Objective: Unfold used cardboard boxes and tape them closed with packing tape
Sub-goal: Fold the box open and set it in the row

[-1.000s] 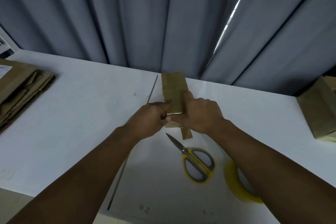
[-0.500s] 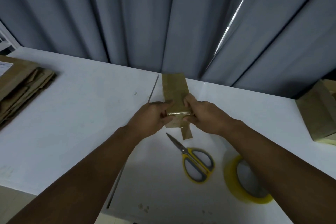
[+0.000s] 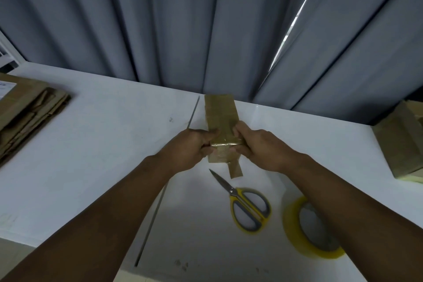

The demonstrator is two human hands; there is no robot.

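In the head view, a small brown box [image 3: 220,117] lies lengthwise at the middle of the frame on a white surface [image 3: 103,144], its far end towards a grey curtain [image 3: 183,18]. Its top looks glossy with tape. The left hand [image 3: 194,146] grips the near left corner of the box, fingers curled round the side and thumb on top. The right hand [image 3: 258,146] grips the near right corner the same way, so both hands are closed on the box's near end. A loose strip of tape [image 3: 235,169] hangs from that end, below and between the hands. Just below it lie yellow-handled scissors [image 3: 247,206], blades closed and tip pointing up-left towards the hands. A yellow tape roll [image 3: 309,229] lies at the lower right, partly hidden by the right forearm. A stack of flattened cardboard [image 3: 27,112] sits at the left edge, and another brown box [image 3: 398,142] at the right edge. The step appears to be pressing tape down over the near end. The free strip could fold on itself or stick to the surface if the box is lowered before the strip is smoothed. A hand dropping towards the strip might catch the scissor tip. The right forearm, passing over the roll, could nudge it towards the near edge.
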